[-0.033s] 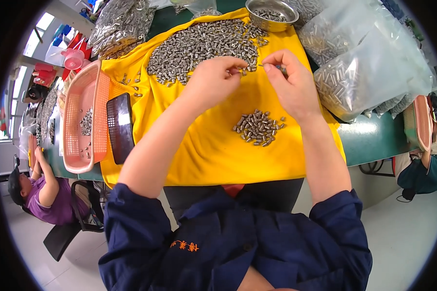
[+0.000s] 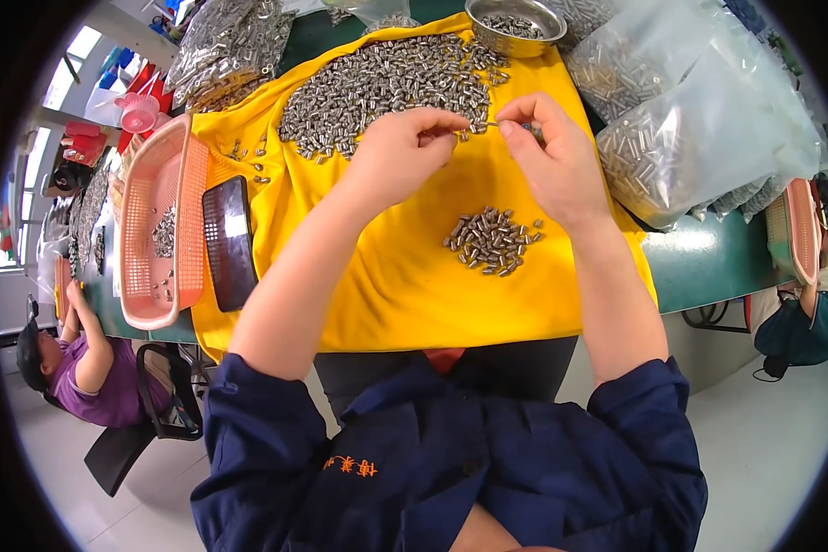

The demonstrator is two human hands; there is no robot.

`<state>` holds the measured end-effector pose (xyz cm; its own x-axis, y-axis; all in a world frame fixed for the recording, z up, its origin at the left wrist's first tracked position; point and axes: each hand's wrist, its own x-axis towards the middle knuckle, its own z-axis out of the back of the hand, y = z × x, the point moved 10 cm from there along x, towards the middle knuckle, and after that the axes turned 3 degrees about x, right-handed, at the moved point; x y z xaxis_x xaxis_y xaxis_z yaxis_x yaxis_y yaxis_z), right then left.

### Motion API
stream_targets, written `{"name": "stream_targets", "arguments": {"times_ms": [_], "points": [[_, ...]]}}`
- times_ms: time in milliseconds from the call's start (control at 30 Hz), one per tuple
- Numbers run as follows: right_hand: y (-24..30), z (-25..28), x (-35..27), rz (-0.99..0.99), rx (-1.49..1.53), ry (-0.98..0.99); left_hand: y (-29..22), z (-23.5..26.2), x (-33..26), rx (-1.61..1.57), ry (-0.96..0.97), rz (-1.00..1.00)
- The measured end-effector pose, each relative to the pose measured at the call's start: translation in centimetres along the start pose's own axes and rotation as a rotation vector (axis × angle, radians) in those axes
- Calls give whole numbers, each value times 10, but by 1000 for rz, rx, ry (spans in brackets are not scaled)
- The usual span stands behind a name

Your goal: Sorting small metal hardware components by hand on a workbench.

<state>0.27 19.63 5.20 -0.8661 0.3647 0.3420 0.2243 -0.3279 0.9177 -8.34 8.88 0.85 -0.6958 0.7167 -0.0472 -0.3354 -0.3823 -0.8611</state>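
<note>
A smooth yellow fabric cloth (image 2: 386, 299) is spread over a dark green tabletop (image 2: 699, 267). Above the cloth's far half, the bare right hand (image 2: 557, 161) has thumb and forefinger clamped on a thin, silvery metal piece (image 2: 493, 123), which points toward the other hand. The bare left hand (image 2: 400, 156), also above the cloth's far half, has its fingers curled and its forefinger reaching toward that piece; I cannot tell whether it grips anything. A broad heap of short, silvery metal cylinders (image 2: 386, 87) covers the cloth's far part, and a smaller pile of similar grey metal cylinders (image 2: 493, 242) lies on its nearer right part. A round, shiny steel bowl (image 2: 515, 43) stands at the cloth's far right corner. A pink, perforated plastic basket (image 2: 191, 248) sits along its left edge, while a clear plastic bag of metal pieces (image 2: 649, 166) lies beside its right edge.
</note>
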Motion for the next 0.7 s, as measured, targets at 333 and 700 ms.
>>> {"name": "stream_targets", "arguments": {"times_ms": [333,700], "points": [[-6,-22,-7,-95,122,139,13,-19,-15,-965,105,90],[2,-23,-8,-11,4,135,8,-20,-17,-978,137,23]]}}
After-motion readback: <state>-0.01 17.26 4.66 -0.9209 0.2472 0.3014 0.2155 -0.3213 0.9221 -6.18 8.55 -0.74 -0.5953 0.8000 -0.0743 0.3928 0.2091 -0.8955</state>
